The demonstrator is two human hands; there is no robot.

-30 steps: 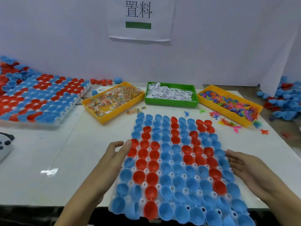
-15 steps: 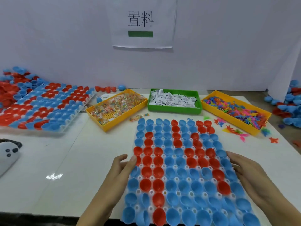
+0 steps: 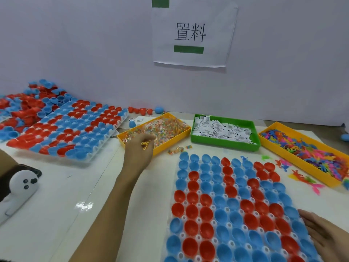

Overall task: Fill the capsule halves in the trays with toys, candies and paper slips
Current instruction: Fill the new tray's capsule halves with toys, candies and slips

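Yellow candy bin (image 3: 171,141): left hand (image 3: 138,148) pinching candy (image 3: 145,145) at near corner; right hand (image 3: 328,237) flat, fingers straight, on capsule tray (image 3: 198,220) edge.

Packing workshop, sorted parts bins (image 3: 224,143), station sign (image 3: 192,33) (Chinese characters)

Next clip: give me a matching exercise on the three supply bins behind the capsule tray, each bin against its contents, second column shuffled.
Bins:
1. left yellow plastic bin
2. green plastic bin
3. right yellow plastic bin

Contents:
A. white paper slips
B. small colourful plastic toy figures
C. wrapped candies

Pairs: 1-C, 2-A, 3-B.
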